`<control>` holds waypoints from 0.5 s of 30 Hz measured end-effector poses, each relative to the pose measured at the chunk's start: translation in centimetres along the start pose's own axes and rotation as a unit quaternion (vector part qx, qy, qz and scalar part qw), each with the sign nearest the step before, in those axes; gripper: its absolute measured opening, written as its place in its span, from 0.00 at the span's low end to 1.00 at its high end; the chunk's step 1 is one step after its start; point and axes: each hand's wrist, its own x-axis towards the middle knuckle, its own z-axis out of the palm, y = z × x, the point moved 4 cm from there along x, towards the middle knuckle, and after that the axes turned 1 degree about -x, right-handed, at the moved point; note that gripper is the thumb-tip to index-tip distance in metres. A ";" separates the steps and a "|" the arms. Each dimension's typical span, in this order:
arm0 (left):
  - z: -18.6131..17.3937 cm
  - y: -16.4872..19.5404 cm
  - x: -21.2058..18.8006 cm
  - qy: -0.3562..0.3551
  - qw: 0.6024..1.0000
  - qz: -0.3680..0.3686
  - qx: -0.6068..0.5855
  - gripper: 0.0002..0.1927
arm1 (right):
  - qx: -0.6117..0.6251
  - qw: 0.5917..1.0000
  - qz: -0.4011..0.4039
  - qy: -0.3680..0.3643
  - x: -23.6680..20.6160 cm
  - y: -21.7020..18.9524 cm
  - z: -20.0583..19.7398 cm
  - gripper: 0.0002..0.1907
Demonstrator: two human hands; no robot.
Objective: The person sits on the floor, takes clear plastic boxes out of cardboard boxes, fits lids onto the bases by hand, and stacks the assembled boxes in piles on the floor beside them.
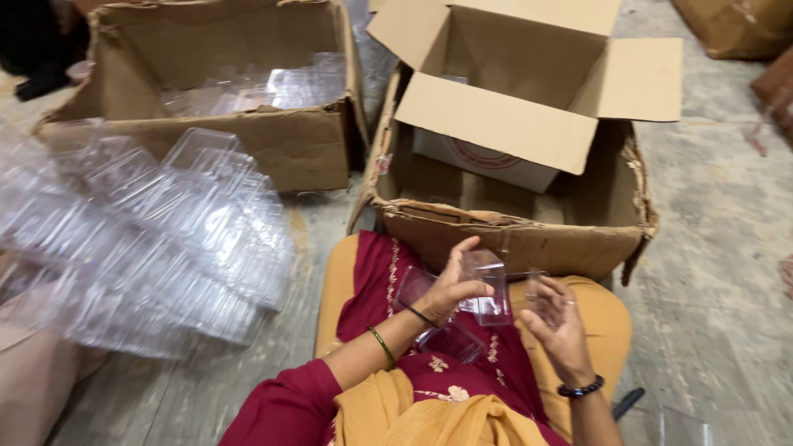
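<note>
Clear plastic boxes fill the cartons

The left hand (450, 291) grips a clear plastic box (487, 289); the right hand (557, 326), fingers spread, touches it. An open carton (273, 140) holds more boxes.

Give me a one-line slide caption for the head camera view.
Seated person's left hand and right hand hold a clear plastic box before an open cardboard carton.

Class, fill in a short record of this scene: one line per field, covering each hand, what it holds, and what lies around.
Left hand: grips a clear plastic box
Right hand: open, fingers at the box's right side
Ahead: torn cardboard carton with a smaller open carton inside
Far left: carton holding clear containers
Left: blurred pile of clear plastic containers
Floor: grey
</note>
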 end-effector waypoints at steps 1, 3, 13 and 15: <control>0.4 0.4 -0.5 0.002 0.999 -0.025 -0.048 0.55 | 0.064 0.997 -0.017 -0.044 0.2 -0.8 2.2 0.42; 0.9 1.7 -1.6 0.007 0.994 -0.035 -0.105 0.53 | 0.121 0.989 -0.061 -0.066 0.4 -2.5 5.7 0.41; 0.4 6.7 -4.2 -0.050 0.992 0.102 0.057 0.45 | 0.120 0.982 -0.103 -0.103 0.1 -6.1 9.1 0.41; 0.3 6.4 -4.2 -0.067 0.990 0.109 0.066 0.44 | 0.126 0.980 -0.110 -0.104 -0.2 -5.8 9.1 0.43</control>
